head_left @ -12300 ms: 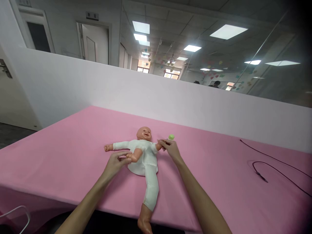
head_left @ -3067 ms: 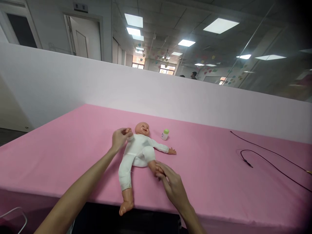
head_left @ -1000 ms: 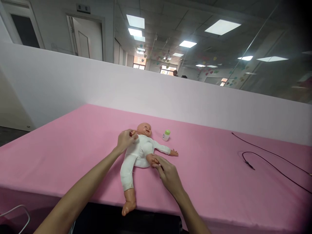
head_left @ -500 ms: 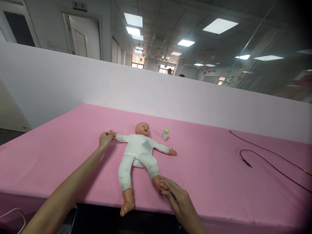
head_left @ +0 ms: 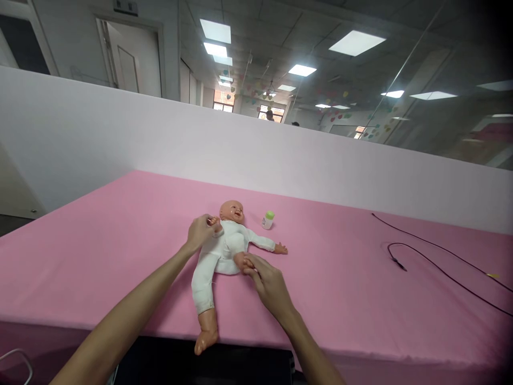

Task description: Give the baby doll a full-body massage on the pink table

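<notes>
Head view, one item under handling.

Item: doll [head_left: 223, 247], plastic, in a white one-piece suit. It lies on its back near the middle of the pink surface [head_left: 120, 240], head toward the white partition [head_left: 160, 139]. One arm is flung out to the side, and one leg runs straight toward the near edge with its bare foot hanging over.

Step in hand, as judged from the pose: limb exercise. The doll's other arm is folded in beside its chin, and its other leg is bent up against the trunk.

Left hand [head_left: 200, 231]: fingers [head_left: 208, 221] curled closed around the doll's small hand, holding it by the shoulder.

Right hand [head_left: 267, 280]: fingers [head_left: 250, 265] pinched on the foot of the bent leg, pressing it toward the belly. Thumb contact is partly hidden.

What a further move would call for, as a judgement: both grips kept light and steady, with limbs guided along their joints so the trunk does not slide on the cloth.

Also present: a small white bottle [head_left: 267, 219] with a green cap, upright just beside the doll's head and untouched. A black cable [head_left: 396, 261] lies loose, well apart to the right.
</notes>
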Motion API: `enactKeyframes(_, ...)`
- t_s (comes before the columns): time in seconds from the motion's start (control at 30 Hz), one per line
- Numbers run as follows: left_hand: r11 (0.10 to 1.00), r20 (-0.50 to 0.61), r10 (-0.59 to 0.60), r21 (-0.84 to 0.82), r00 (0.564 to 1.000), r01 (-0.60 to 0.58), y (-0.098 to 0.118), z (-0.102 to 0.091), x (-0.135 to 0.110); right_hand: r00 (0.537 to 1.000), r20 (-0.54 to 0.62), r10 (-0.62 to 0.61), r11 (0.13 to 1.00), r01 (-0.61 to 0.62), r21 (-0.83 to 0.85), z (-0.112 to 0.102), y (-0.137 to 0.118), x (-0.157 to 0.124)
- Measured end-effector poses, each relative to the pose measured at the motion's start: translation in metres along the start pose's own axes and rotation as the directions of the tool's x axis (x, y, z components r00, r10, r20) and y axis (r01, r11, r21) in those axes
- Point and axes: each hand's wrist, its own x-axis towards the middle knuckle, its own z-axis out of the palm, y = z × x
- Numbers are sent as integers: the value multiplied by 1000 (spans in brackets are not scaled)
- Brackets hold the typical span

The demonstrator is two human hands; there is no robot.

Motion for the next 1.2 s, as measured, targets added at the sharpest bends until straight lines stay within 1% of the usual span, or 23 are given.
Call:
enactKeyframes(0.07,999,66,9,34,998,-11,3,10,-6,1000,0,0,1000,0,-31,20,4,17)
enactKeyframes(0.13,999,91,16,34,996,-19,0,11,-8,1000,-11,5,999,-5,-35,30,6,24)
enactKeyframes(0.17,999,89,19,25,996,-21,-4,8,-6,1000,-14,3,1000,-3,-24,30,5,24)
enactKeyframes(0.23,1000,63,24,-13,998,-23,-13,-4,3,1000,-9,4,1000,-4,17,19,1,14)
enactKeyframes(0.3,997,-3,2,-82,1000,-2,-28,-20,15,1000,10,21,998,-22,64,-1,-5,-7)
enactKeyframes(0.33,993,-46,-29,-116,999,23,-37,-29,22,999,24,32,996,-34,82,-11,-8,-21)
enactKeyframes(0.37,988,-93,-73,-141,993,60,-47,-36,29,998,40,40,995,-44,91,-20,-10,-36)
enactKeyframes(0.43,975,-179,-185,-159,966,157,-70,-49,38,995,86,44,994,-52,94,-30,-10,-66)
enactKeyframes(0.47,965,-210,-243,-152,947,214,-81,-53,41,993,111,49,994,-60,95,-31,-9,-80)
enactKeyframes(0.53,938,-237,-345,-124,908,324,-101,-57,44,987,150,66,992,-81,100,-26,-3,-104)
enactKeyframes(0.63,897,-242,-440,-67,865,437,-119,-54,42,986,150,73,990,-90,111,-7,11,-125)
enactKeyframes(0.73,873,-272,-469,-2,840,487,-123,-49,39,993,111,47,991,-60,120,12,25,-135)
enactKeyframes(0.8,859,-287,-467,75,836,506,-121,-47,38,994,97,45,988,-59,141,21,31,-140)
enactKeyframes(0.9,837,-261,-454,203,852,508,-117,-49,37,991,73,113,972,-125,197,29,36,-149)
enactKeyframes(1.0,827,-238,-454,247,858,506,-114,-53,36,979,90,181,949,-198,245,27,38,-157)
enactKeyframes(1.03,835,-252,-433,249,865,491,-112,-54,34,977,97,191,943,-210,257,24,39,-158)
enactKeyframes(1.1,871,-302,-349,245,887,426,-107,-52,30,971,79,224,933,-237,270,14,41,-152)
enactKeyframes(1.13,894,-320,-295,240,900,379,-103,-49,26,965,54,255,926,-260,272,9,43,-146)
enactKeyframes(1.2,939,-314,-187,222,931,264,-93,-40,16,943,16,333,904,-325,279,1,46,-128)
